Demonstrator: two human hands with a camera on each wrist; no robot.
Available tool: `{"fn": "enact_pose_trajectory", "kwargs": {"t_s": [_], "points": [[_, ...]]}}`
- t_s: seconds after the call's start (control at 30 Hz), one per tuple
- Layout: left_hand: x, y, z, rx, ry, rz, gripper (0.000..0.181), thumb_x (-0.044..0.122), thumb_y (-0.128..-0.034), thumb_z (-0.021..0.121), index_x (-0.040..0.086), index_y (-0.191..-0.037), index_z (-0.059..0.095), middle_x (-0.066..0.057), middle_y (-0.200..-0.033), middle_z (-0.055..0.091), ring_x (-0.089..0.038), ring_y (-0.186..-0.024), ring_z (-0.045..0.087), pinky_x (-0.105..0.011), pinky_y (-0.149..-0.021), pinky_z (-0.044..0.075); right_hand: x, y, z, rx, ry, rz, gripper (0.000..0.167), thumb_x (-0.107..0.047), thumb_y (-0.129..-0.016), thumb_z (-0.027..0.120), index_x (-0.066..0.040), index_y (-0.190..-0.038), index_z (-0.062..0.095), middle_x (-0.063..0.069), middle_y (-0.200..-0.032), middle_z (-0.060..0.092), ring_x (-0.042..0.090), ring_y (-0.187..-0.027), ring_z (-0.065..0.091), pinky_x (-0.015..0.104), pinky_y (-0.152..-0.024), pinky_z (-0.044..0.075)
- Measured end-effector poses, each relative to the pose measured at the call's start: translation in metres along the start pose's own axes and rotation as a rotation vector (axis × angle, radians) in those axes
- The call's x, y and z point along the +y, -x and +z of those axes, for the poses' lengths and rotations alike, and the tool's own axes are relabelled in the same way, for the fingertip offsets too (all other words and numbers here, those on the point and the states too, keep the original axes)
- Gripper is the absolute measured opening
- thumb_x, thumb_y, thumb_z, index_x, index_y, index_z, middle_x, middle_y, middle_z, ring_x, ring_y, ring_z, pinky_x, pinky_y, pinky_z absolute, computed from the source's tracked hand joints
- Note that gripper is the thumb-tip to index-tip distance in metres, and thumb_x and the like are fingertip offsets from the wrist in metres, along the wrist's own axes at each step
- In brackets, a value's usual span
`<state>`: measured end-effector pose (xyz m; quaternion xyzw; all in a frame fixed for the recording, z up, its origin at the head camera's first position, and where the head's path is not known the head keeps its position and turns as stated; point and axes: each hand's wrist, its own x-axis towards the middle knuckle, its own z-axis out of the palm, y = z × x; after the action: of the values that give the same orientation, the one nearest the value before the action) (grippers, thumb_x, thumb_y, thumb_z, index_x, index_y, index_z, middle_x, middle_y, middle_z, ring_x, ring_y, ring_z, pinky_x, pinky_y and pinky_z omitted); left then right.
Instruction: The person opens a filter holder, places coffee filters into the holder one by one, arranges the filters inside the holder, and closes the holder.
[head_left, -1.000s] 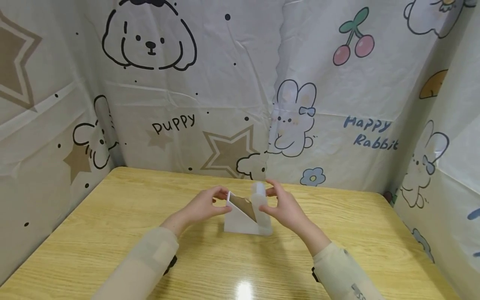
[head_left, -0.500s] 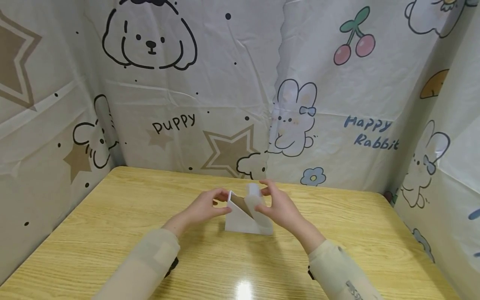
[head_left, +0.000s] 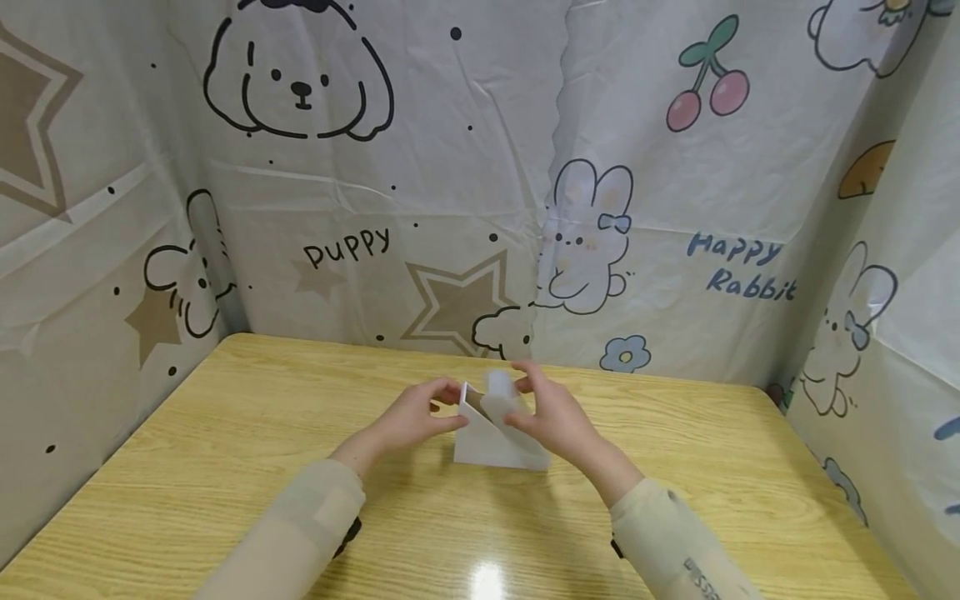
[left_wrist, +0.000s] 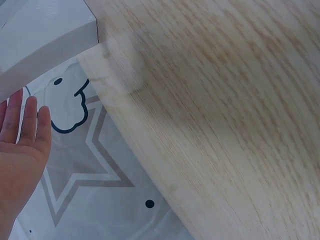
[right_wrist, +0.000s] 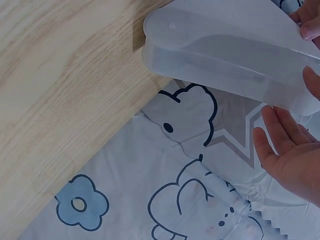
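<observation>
A white box (head_left: pixel 487 448) with a sloped open top stands on the table, brown inside. Its translucent lid (head_left: pixel 498 393) rises at a tilt from the lower right end, leaving a narrowed gap above the slope. My left hand (head_left: pixel 408 414) holds the tall left end, thumb in front and fingers behind. With thumb and fingers on opposite sides, my right hand (head_left: pixel 553 417) grips the upper part of the lid. The right wrist view shows the lid (right_wrist: pixel 210 62) lengthwise; in the left wrist view the box (left_wrist: pixel 47 42) is partly cut off above my left hand (left_wrist: pixel 22 160).
The wooden table (head_left: pixel 315 533) spreads around the box. A printed cloth (head_left: pixel 360 192) with cartoon animals and stars hangs behind it and along both sides.
My right hand has swung the translucent lid leftward and down, so less of the brown inside shows. The box has shifted slightly right, with my left hand still holding its end.
</observation>
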<state>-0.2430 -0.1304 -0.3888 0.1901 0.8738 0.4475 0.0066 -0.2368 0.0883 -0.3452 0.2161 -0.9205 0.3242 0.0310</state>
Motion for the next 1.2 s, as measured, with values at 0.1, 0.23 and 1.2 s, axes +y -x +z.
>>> {"fn": "enact_pose_trajectory", "kwargs": {"t_s": [0.1, 0.23, 1.2], "points": [[0.0, 0.0, 0.0, 0.001, -0.003, 0.003, 0.033, 0.023, -0.0848, 0.07, 0.012, -0.114, 0.059, -0.003, -0.11, 0.065, -0.022, -0.106, 0.059, -0.046, -0.092, 0.047, -0.001, -0.001, 0.001, -0.002, 0.005, -0.005, 0.066, -0.01, -0.078, 0.075, -0.006, -0.135, 0.041, 0.016, -0.114, 0.065, 0.033, -0.107, 0.061, 0.046, -0.088, 0.049], [0.001, 0.0, 0.0, 0.002, -0.007, 0.008, 0.033, 0.022, -0.0845, 0.07, 0.011, -0.114, 0.059, -0.003, -0.111, 0.065, -0.024, -0.107, 0.059, -0.046, -0.092, 0.047, -0.002, -0.002, 0.003, -0.004, 0.012, -0.005, 0.066, -0.01, -0.078, 0.075, -0.007, -0.135, 0.041, 0.015, -0.113, 0.065, 0.031, -0.107, 0.061, 0.045, -0.088, 0.049], [-0.003, 0.002, 0.002, -0.001, -0.012, -0.011, 0.033, 0.018, -0.0836, 0.071, 0.013, -0.113, 0.059, -0.003, -0.112, 0.064, -0.027, -0.109, 0.058, -0.047, -0.093, 0.046, -0.007, -0.003, 0.018, -0.008, 0.11, -0.081, 0.044, -0.017, -0.08, 0.074, -0.005, -0.117, 0.053, 0.016, -0.115, 0.064, 0.03, -0.106, 0.061, 0.044, -0.09, 0.049]]}}
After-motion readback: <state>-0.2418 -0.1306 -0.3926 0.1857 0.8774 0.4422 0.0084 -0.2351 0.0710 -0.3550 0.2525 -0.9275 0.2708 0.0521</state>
